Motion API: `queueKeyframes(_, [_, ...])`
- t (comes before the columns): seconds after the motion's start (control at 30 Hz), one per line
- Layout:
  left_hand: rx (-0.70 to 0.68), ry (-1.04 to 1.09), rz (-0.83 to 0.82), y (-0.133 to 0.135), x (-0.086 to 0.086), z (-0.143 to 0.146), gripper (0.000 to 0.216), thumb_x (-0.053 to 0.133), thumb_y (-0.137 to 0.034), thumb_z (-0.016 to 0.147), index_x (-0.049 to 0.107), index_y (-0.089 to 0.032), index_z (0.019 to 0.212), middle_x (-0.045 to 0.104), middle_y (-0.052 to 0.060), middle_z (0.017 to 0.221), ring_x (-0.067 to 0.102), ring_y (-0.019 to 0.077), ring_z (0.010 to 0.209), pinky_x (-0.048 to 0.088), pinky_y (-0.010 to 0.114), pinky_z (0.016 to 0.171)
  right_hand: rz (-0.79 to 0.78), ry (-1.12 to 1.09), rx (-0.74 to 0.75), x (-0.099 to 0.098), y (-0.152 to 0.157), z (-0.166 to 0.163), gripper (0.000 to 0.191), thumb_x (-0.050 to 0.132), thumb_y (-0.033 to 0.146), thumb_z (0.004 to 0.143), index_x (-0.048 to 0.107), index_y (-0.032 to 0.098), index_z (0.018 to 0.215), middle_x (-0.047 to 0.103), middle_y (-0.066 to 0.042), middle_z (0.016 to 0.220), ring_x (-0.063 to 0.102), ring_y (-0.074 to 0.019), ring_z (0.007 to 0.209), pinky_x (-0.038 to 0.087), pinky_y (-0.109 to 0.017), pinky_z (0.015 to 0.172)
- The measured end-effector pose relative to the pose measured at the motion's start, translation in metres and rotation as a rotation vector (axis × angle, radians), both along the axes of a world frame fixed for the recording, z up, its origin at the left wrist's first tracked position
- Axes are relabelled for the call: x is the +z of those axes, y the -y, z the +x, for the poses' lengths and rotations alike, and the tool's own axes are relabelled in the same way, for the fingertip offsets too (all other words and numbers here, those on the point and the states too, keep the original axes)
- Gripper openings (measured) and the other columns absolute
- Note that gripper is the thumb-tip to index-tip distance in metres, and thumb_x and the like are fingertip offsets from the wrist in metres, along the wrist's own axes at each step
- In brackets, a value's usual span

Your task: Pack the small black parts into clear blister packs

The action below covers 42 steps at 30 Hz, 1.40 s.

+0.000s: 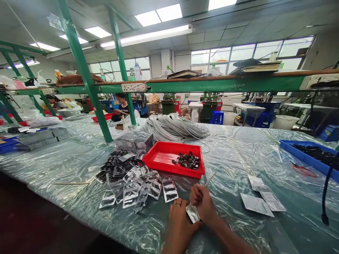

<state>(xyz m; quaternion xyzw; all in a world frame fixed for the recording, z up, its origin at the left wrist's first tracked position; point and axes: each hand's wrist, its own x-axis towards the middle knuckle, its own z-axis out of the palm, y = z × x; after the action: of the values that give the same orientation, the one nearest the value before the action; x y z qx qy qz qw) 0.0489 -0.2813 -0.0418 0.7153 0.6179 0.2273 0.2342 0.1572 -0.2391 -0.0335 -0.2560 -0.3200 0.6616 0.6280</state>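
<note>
Across my view runs a long greenish worktable (233, 158) sheeted in wrinkled clear plastic. Toward its back sits a broad coil of light grey cable (174, 127), and nearer me a shallow red plastic tray (169, 168). Just left of the tray's near side spreads a loose heap of small, shiny flat packets (131, 192). Nearest of all, my left hand (180, 223) lies half-open on the table, thumb and fingers arched around a small silvery rectangular packet (192, 213), while my right hand (203, 204) is curled closed on a thin pale stick (211, 179). The silvery packet lies between my hands, partly covered, so I can't tell whether my left fingers pinch it or only steady it. I judge it light, pliable and slick, apt to slide on the plastic and to crease; its flat side edges look the best place to take hold.
</note>
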Motion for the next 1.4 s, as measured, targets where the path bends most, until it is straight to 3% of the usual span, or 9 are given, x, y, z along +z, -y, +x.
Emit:
queueKeyframes(0.13, [0.035, -0.02, 0.035, -0.001, -0.005, 0.001, 0.036, 0.067, -0.028, 0.067, 0.063, -0.017, 0.102, 0.063, 0.009, 0.109, 0.055, 0.0271, 0.109, 0.037, 0.035, 0.096, -0.003, 0.037, 0.026, -0.018, -0.008, -0.016, 0.048, 0.059, 0.039, 0.074, 0.023, 0.023, 0.048, 0.019, 0.009, 0.043, 0.012, -0.007, 0.041, 0.011, -0.026, 0.041])
queueKeyframes(0.27, [0.077, 0.01, 0.062, -0.003, -0.007, 0.003, 0.035, 0.066, -0.028, 0.067, 0.062, -0.016, 0.099, 0.064, 0.009, 0.105, 0.058, 0.0274, 0.104, 0.039, 0.036, 0.093, 0.041, 0.129, 0.061, -0.022, -0.006, -0.015, 0.04, 0.053, 0.037, 0.075, 0.026, 0.024, 0.048, 0.023, 0.008, 0.044, 0.015, -0.008, 0.042, 0.011, -0.026, 0.042])
queueKeyframes(0.53, [0.082, 0.097, 0.101, -0.004, -0.011, 0.002, 0.062, 0.068, -0.026, 0.061, 0.051, -0.018, 0.12, 0.065, 0.01, 0.114, 0.059, 0.0287, 0.108, 0.041, 0.038, 0.093, 0.077, 0.193, 0.064, -0.021, 0.0, -0.016, 0.036, 0.055, 0.031, 0.073, 0.032, 0.022, 0.047, 0.026, 0.006, 0.048, 0.02, -0.0088, 0.046, 0.012, -0.028, 0.046])
queueKeyframes(0.93, [0.079, 0.116, 0.112, -0.004, -0.013, 0.002, 0.057, 0.065, -0.031, 0.063, 0.053, -0.017, 0.117, 0.066, 0.013, 0.113, 0.06, 0.0303, 0.108, 0.041, 0.039, 0.092, 0.104, 0.233, -0.02, -0.019, 0.002, -0.014, 0.034, 0.051, 0.029, 0.073, 0.03, 0.023, 0.048, 0.024, 0.006, 0.047, 0.019, -0.0103, 0.046, 0.013, -0.028, 0.045])
queueKeyframes(1.3, [0.071, 0.06, 0.062, 0.0, -0.006, 0.003, 0.051, 0.065, -0.03, 0.068, 0.058, -0.016, 0.117, 0.063, 0.012, 0.117, 0.055, 0.0302, 0.114, 0.035, 0.043, 0.1, -0.046, 0.5, 0.15, -0.009, 0.026, 0.006, 0.039, 0.051, 0.036, 0.077, 0.028, 0.024, 0.049, 0.023, 0.008, 0.048, 0.016, -0.0085, 0.045, 0.01, -0.028, 0.045])
queueKeyframes(1.4, [0.037, 0.028, 0.059, 0.003, -0.006, 0.004, 0.049, 0.066, -0.034, 0.07, 0.061, -0.021, 0.118, 0.06, 0.011, 0.117, 0.051, 0.0306, 0.116, 0.033, 0.043, 0.101, -0.09, 0.396, 0.15, -0.004, 0.022, 0.014, 0.04, 0.051, 0.038, 0.076, 0.025, 0.024, 0.05, 0.023, 0.008, 0.047, 0.015, -0.0081, 0.044, 0.011, -0.028, 0.044])
